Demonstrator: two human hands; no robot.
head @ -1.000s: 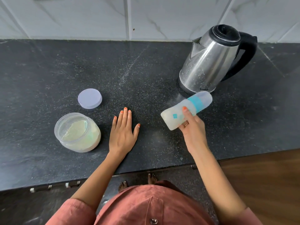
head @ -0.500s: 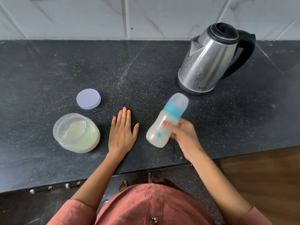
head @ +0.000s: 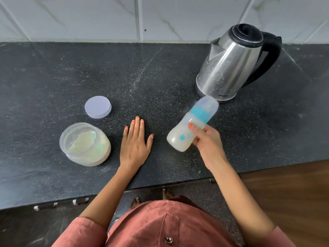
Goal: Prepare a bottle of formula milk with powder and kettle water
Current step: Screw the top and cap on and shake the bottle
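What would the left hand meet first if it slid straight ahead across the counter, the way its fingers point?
Most likely nothing: the left hand lies flat with its fingers aimed at bare counter, and that line runs clear to the tiled wall. The loose lid sits off to its left, apparently outside that path.

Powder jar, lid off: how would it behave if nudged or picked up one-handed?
The powder jar is squat and wide, so it probably slides rather than tips. Thin clear plastic, about half full: likely light, may flex. Its lid lies apart, so tilting would probably spill powder.
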